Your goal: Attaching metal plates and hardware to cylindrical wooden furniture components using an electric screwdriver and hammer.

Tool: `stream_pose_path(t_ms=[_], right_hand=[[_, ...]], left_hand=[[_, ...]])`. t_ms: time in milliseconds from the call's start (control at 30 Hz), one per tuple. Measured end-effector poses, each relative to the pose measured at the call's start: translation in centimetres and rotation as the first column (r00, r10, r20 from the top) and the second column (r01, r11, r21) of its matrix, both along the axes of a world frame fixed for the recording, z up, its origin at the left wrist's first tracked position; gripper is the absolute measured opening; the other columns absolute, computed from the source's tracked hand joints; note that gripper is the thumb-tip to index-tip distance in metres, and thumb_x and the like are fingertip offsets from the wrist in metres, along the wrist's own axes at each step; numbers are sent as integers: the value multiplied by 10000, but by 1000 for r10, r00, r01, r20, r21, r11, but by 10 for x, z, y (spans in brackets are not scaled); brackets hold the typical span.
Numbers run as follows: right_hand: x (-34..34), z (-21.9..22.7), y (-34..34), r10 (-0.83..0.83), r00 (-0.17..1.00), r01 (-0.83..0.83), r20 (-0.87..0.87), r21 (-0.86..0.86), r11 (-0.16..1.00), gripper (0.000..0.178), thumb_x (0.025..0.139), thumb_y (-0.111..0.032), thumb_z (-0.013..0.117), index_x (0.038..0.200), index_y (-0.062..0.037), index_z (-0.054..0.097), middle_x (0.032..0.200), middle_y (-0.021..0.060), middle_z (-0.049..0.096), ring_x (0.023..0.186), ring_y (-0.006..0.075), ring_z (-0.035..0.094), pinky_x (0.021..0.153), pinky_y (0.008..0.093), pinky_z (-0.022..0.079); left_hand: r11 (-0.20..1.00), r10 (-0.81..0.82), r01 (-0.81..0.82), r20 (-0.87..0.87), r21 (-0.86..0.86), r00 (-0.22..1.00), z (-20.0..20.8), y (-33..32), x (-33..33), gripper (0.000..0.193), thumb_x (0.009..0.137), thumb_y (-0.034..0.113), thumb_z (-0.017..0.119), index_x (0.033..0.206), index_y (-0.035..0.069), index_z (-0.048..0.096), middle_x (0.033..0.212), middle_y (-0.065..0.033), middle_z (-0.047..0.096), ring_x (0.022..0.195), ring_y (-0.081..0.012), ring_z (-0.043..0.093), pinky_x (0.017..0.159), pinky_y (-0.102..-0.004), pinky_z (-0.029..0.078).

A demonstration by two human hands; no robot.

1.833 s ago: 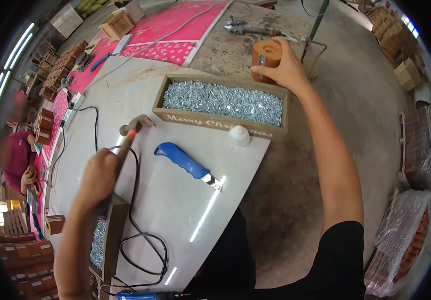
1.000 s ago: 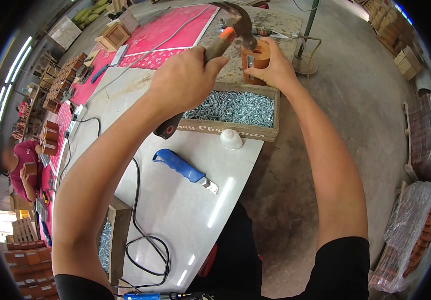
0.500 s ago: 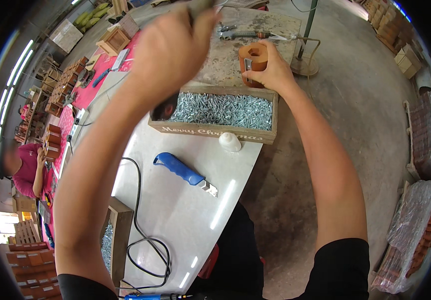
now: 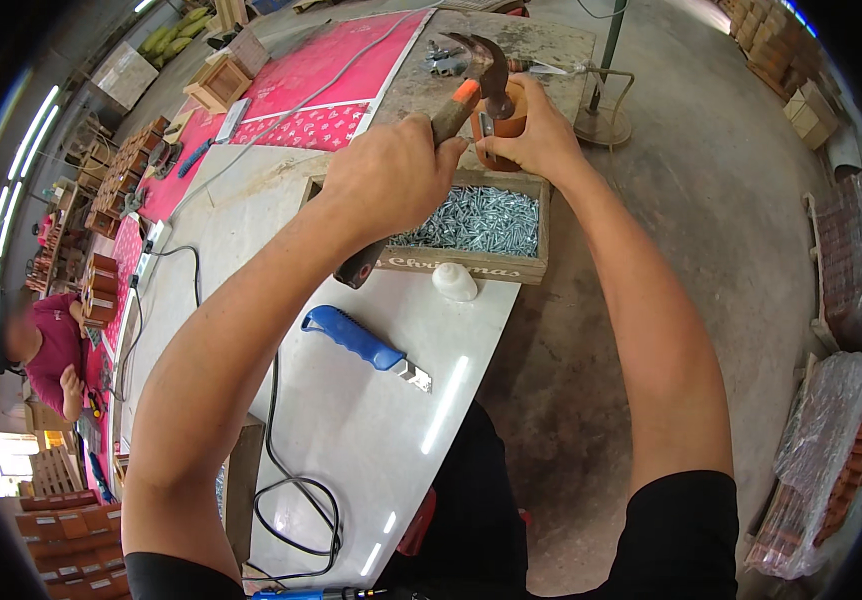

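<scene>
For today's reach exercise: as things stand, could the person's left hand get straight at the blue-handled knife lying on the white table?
Probably not at once. The left hand is closed round the hammer above the wooden tray of screws. The blue-handled knife lies uncovered on the white table, so only the full hand hinders.

Both arms reach forward, left hand and right hand each closed in a grip.

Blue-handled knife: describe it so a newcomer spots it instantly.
Start at the pale worktable, then find the wooden tray of screws near its far edge. Just nearer the person than the tray lies the blue-handled knife, flat and untouched, its short metal blade pointing right. Nothing else on that bare patch is blue.
</scene>
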State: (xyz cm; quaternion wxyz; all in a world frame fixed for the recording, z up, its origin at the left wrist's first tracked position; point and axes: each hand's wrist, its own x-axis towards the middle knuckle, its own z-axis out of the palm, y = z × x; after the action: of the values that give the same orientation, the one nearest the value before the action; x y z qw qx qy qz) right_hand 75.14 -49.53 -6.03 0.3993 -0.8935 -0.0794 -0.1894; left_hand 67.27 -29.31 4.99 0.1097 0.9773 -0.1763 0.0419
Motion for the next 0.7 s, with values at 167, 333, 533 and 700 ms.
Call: stream_pose_path(t_ms=[167,333,533,700], right_hand=[[2,-4,-1,19,1000,-19,9,-13,1000,961,648,-324,890,1429,-123,367,1352,179,572,1245,343,572,1030,421,460],[1,-7,-1,9,1000,-9,28,-7,1000,963,623,-329,905,1411,-125,390,1369,163,544,1242,348,562,1024,439,468],[3,-6,-2,-2,999,3,36,-35,999,974,641,-333,898,1425,-115,363,1364,178,559,1244,351,569,1027,428,467],[-4,4,3,30,999,-30,-21,3,1000,935,621,-303,898,1390,-122,397,1322,171,572,1230,357,565,1003,427,473]], left_hand=[[1000,-16,16,34,1,999,12,4,6,512,983,463,534,912,-34,636,754,-263,648,766,-432,661,719,-501,500],[919,63,76,335,-386,940,91,-2,-13,428,1023,387,497,1010,-19,634,884,-211,693,596,-261,562,569,-356,463],[986,23,29,302,-164,953,-3,12,8,480,970,437,520,917,-24,643,813,-298,671,815,-463,674,741,-534,533],[999,37,-36,63,-10,997,19,10,6,475,961,452,560,920,-15,637,775,-253,653,784,-450,643,739,-511,490]])
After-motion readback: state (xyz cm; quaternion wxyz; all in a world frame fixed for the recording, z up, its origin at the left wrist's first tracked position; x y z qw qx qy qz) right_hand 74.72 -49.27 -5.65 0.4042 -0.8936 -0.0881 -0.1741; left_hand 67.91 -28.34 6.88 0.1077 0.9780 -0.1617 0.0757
